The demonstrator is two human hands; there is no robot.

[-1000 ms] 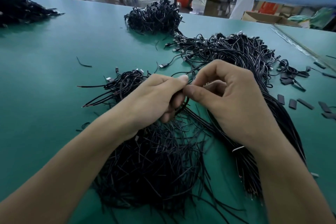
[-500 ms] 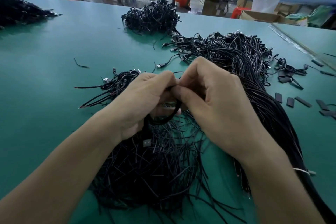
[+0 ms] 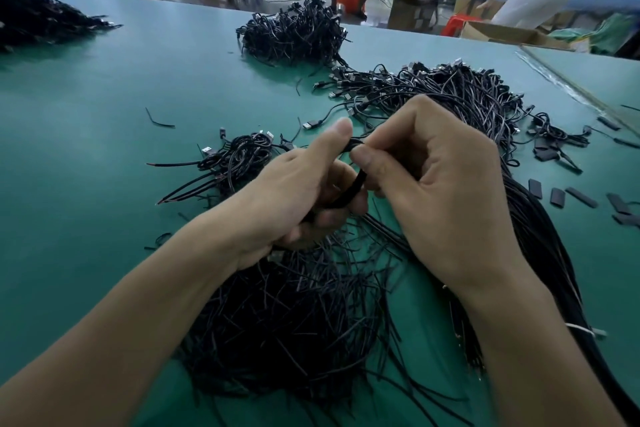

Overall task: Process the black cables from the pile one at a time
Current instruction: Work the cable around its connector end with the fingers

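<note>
Black cable runs between both hands: the left hand (image 3: 298, 191) has its fingers curled round a looped length of one cable (image 3: 356, 184), thumb laid along the top, while the right hand (image 3: 446, 198) pinches the same cable between thumb and forefinger, just beside the left thumb. Held so close together, the hands leave only a short stretch free between them, which suits a fine job such as coiling or working an end. Which it is I cannot tell, since the fingers hide the tip. The cable is held up off the green table (image 3: 104, 149), above a loose spread of thin black strands (image 3: 294, 315) that lies under the wrists. The pile (image 3: 450, 97) of waiting cables lies just beyond the right hand, its metal plugs fanned toward the left and its long tails swept down the right side, so a plug is always within easy reach. Left of the left hand sits a small bundle (image 3: 239, 156) with plugs and bare ends, apart from the pile and probably finished ones kept separate. Short black sleeve pieces (image 3: 557, 198) are scattered at the right, perhaps for slipping on. Farther back a tight heap (image 3: 294, 35) rests well apart. Judging by the pile's size, most of the work is left to do.
</note>
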